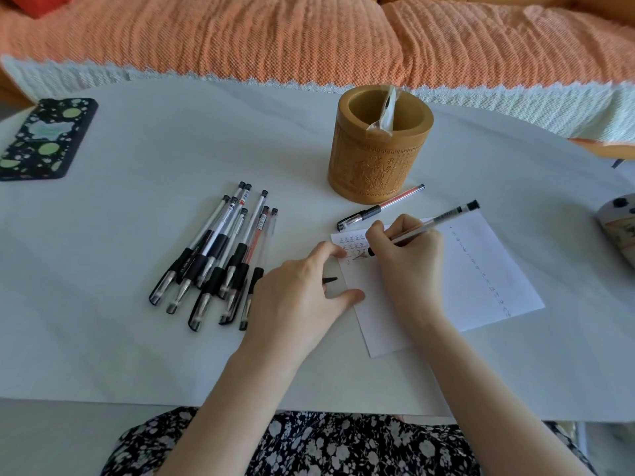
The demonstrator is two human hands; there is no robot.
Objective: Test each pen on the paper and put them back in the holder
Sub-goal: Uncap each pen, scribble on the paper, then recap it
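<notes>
Early going: your right hand grips a pen, tip on the paper right of centre. Your left hand, fingers apart, pins the sheet. The holder, upper centre, seems penless; the pen pile at centre left is not yet returned.

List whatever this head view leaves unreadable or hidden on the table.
All in the head view:
The marks on the paper: too small to read.
The black piece under the left hand: mostly covered; held or not, unclear.
The wrapped item in the holder: plastic obscures what it is.
The grey object: cut off by the right edge.
</notes>
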